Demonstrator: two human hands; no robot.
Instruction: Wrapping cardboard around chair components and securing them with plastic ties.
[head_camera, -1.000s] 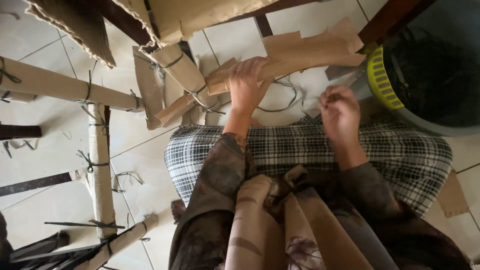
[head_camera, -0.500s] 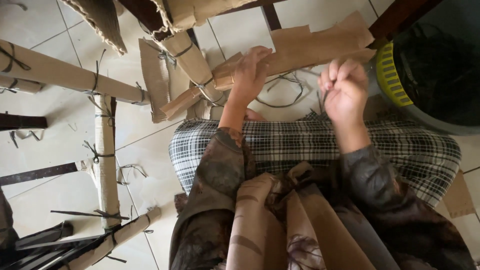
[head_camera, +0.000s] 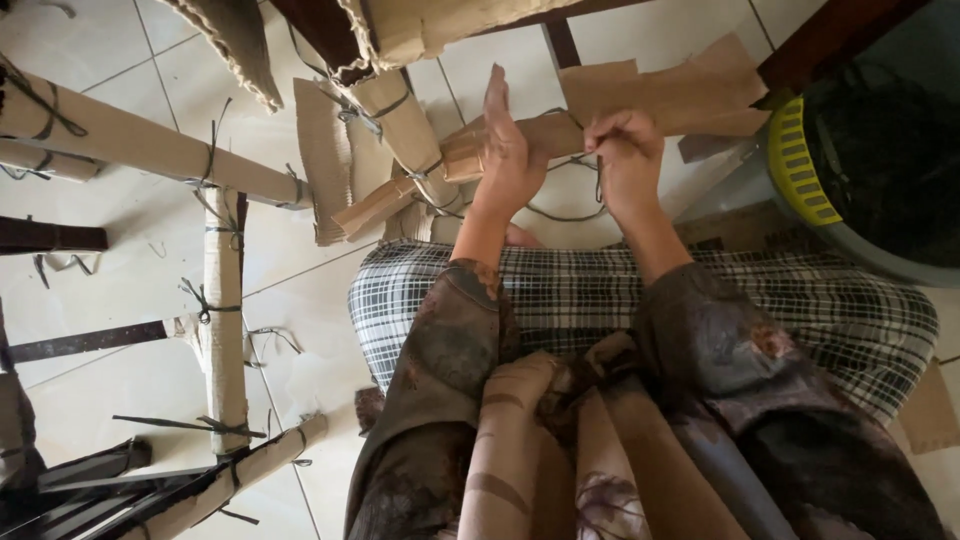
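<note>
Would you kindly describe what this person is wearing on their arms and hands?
Both arms are covered by long, loose sleeves of dark brown fabric with a mottled floral print, ending at the wrists. The left hand and right hand are bare: no gloves, and no rings or watch show.

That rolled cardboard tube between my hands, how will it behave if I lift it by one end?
The cardboard tube is probably light for its size, being rolled corrugated sheet. It should stay fairly stiff along its length, since similar tied tubes form the frame nearby. Set down loose, its round shape might let it roll on the smooth tiled floor.
</note>
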